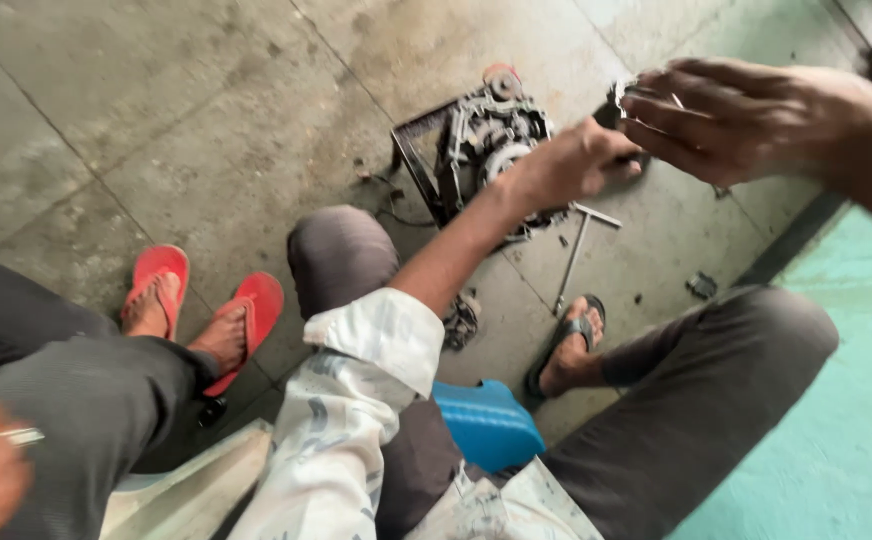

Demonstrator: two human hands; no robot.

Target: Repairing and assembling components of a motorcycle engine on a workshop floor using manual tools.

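We sat on a low blue stool [486, 425] over a grey concrete floor [206, 120], knees spread in dark trousers, with a second person's legs and red sandals [206, 310] at our left. Ahead of us on the floor lay a greasy metal mechanism in a frame [481, 150], gears and a pulley showing, and just beside it a T-shaped metal wrench [578, 250] lay flat, with a small dark part [701, 286] further right. Our left hand [571, 160], arm stretched out from a rolled white sleeve, was closed in a fist around something dark above the mechanism's right edge. Our right hand [746, 120] met it from the right, fingers curled about a small metal piece [624, 95]; blur hid what exactly that piece was.
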